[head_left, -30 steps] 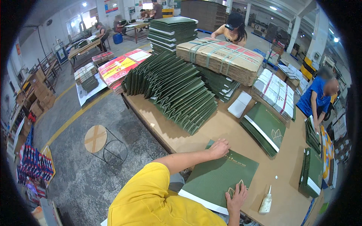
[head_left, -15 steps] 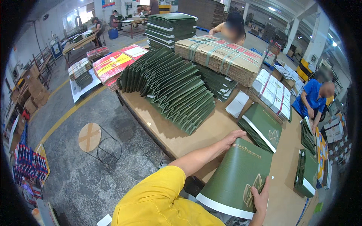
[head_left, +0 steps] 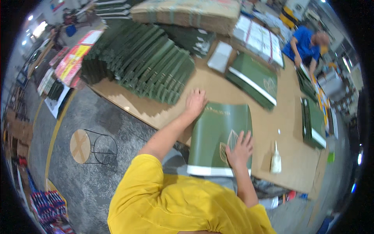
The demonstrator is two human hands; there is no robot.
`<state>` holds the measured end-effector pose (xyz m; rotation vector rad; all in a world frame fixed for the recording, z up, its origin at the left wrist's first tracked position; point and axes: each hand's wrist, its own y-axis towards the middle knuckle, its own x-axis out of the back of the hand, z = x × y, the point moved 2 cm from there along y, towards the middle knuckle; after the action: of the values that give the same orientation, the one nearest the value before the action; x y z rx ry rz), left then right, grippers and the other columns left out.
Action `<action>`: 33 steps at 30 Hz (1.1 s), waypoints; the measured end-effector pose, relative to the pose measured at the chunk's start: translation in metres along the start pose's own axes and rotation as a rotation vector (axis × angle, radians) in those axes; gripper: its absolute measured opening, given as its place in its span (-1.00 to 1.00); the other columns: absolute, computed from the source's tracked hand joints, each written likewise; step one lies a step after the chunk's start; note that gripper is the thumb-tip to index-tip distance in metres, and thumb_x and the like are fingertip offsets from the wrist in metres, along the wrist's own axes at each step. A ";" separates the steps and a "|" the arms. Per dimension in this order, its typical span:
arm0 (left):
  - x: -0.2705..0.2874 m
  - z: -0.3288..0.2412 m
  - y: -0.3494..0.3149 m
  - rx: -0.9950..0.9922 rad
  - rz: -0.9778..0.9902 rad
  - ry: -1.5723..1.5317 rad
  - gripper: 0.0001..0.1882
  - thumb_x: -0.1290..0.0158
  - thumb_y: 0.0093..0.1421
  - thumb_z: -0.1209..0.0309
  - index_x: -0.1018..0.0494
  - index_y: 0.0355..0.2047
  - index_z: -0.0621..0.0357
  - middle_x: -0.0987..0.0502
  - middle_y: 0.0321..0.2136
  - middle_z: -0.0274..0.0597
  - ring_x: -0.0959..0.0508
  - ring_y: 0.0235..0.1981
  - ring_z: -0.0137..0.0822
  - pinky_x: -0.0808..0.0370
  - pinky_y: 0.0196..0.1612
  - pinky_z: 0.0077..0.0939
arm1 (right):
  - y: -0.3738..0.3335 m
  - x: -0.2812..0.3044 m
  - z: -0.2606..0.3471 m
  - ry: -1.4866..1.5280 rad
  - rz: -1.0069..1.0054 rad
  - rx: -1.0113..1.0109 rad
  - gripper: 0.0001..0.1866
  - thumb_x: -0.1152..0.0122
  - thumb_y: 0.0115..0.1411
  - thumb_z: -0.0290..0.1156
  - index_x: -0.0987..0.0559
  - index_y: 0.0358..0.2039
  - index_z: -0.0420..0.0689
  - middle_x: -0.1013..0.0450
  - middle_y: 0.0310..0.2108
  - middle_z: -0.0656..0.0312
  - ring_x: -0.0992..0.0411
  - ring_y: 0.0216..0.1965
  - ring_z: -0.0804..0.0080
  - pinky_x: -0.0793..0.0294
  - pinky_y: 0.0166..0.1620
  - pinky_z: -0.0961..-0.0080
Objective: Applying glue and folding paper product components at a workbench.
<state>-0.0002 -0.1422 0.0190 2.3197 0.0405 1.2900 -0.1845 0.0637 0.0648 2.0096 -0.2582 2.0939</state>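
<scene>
A flat green paper bag [head_left: 210, 134] with a gold leaf print and a white lower strip lies at the table's near edge, in front of me. At its far left corner, my left hand [head_left: 196, 102] is closed, fingers bent together; the thumb's grip on the corner is partly hidden. My right hand [head_left: 240, 150] rests flat over the leaf print, fingers spread. Just right of the bag, a white squeeze bottle [head_left: 276, 162] with a thin nozzle stands upright. Beyond the bag sits a stack of similar green bags [head_left: 253, 80].
A long fanned row of folded green bags [head_left: 144, 62] covers the table's far left. Behind are a strapped brown bundle [head_left: 187, 15] and a white bundle [head_left: 259, 39]. More green bags [head_left: 313, 123] lie at right, near a co-worker in blue [head_left: 304, 45]. A round stool [head_left: 80, 146] stands left.
The view has tilted down and swung right. The bag, held curved before, now lies flatter. My right hand has moved from its near right edge onto the print and opened out.
</scene>
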 end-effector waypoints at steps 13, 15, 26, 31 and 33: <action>0.006 -0.056 -0.113 -0.102 0.393 0.160 -0.18 0.15 0.18 -0.12 -0.06 0.25 0.25 0.14 0.29 0.27 0.25 0.33 0.21 0.26 0.29 0.13 | 0.057 0.035 -0.028 0.363 -0.091 0.088 -0.10 -0.29 -0.03 -0.14 -0.06 0.23 -0.19 -0.08 0.20 -0.12 -0.08 0.21 0.00 -0.15 0.18 0.12; 0.006 -0.060 -0.113 -0.095 0.394 0.181 -0.18 0.16 0.19 -0.12 -0.06 0.25 0.25 0.14 0.29 0.27 0.25 0.33 0.21 0.26 0.29 0.13 | 0.081 0.013 -0.035 0.338 -0.096 0.066 -0.05 -0.31 -0.05 -0.17 0.00 0.25 -0.21 -0.08 0.20 -0.08 -0.08 0.21 -0.02 -0.13 0.19 0.07; 0.000 -0.052 -0.109 -0.149 0.348 0.213 -0.20 0.15 0.19 -0.10 -0.08 0.24 0.27 0.08 0.27 0.30 0.18 0.31 0.25 0.22 0.27 0.18 | 0.130 -0.008 -0.061 0.857 0.143 -0.152 -0.22 -0.11 0.10 0.03 -0.19 0.19 -0.23 -0.16 0.19 -0.04 -0.12 0.23 0.11 -0.10 0.22 0.18; 0.001 -0.051 -0.110 -0.145 0.357 0.256 -0.20 0.13 0.18 -0.09 -0.07 0.25 0.25 0.07 0.27 0.28 0.16 0.31 0.22 0.19 0.27 0.15 | 0.189 -0.028 -0.084 1.274 0.037 -0.230 -0.44 0.10 0.24 0.11 -0.53 -0.13 -0.15 -0.46 -0.14 0.09 -0.39 -0.09 0.41 -0.36 -0.07 0.43; 0.006 -0.054 -0.109 -0.170 0.365 0.222 -0.20 0.12 0.18 -0.09 -0.07 0.25 0.24 0.08 0.28 0.27 0.16 0.32 0.20 0.19 0.28 0.14 | 0.202 -0.035 -0.090 1.175 0.233 -0.185 -0.47 0.04 0.21 0.14 -0.52 -0.51 -0.11 -0.41 -0.55 0.26 -0.34 -0.50 0.52 -0.30 -0.42 0.53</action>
<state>-0.0181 -0.0232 0.0010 2.0921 -0.4215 1.6527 -0.3272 -0.1061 0.0318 0.4355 -0.4278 2.8288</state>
